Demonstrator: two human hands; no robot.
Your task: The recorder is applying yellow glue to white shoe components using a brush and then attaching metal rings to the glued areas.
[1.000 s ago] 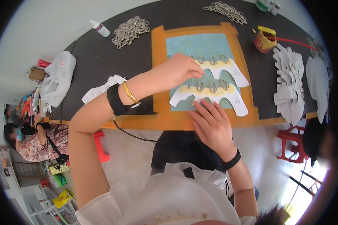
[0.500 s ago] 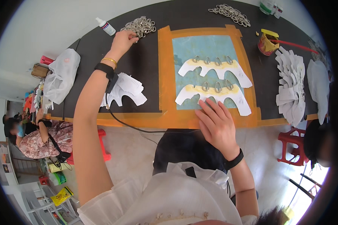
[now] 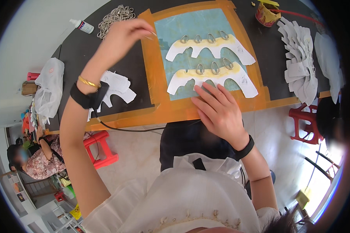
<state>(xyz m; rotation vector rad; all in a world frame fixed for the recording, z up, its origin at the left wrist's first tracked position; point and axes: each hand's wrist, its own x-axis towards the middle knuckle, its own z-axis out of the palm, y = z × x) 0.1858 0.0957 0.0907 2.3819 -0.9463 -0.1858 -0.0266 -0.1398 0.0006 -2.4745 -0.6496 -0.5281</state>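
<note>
My left hand (image 3: 122, 40) is raised over the left edge of the blue sheet (image 3: 182, 22), its thumb and fingertips pinched on a small metal ring (image 3: 150, 35), partly hidden by the fingers. On the sheet lie two white scalloped pieces with yellowish glue along their upper edges. Several oval metal rings stand along the farther white piece (image 3: 179, 47). The nearer white piece (image 3: 179, 80) bears three rings, with a small bare notch at the left of its glued edge. With fingers stretched out, my right hand (image 3: 220, 112) rests at that piece's lower edge.
A pile of metal rings (image 3: 112, 18) lies far left beside a white bottle (image 3: 81, 26). White pieces (image 3: 116, 87) are stacked left, with more (image 3: 299, 58) fanned out right. A glue pot (image 3: 266, 17) stands far right. Orange tape (image 3: 149, 70) frames the sheet. Another person sits farther left.
My left hand has left the ring pile and moved right toward the sheet with a metal ring. The right hand stays by the nearer white piece. The whole view has shifted.
</note>
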